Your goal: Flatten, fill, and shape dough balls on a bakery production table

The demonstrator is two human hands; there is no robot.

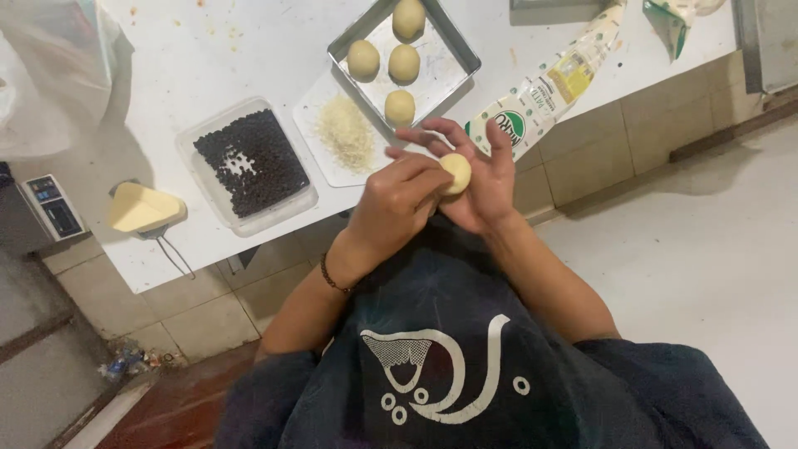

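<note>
The dough ball (455, 173) in my hands is pale yellow, like the four in the silver tray (453, 37) at upper centre; my apron (449, 349) is navy with white line art.

smooth matt dough ball (456, 172), shiny metal tray (455, 51)
</note>
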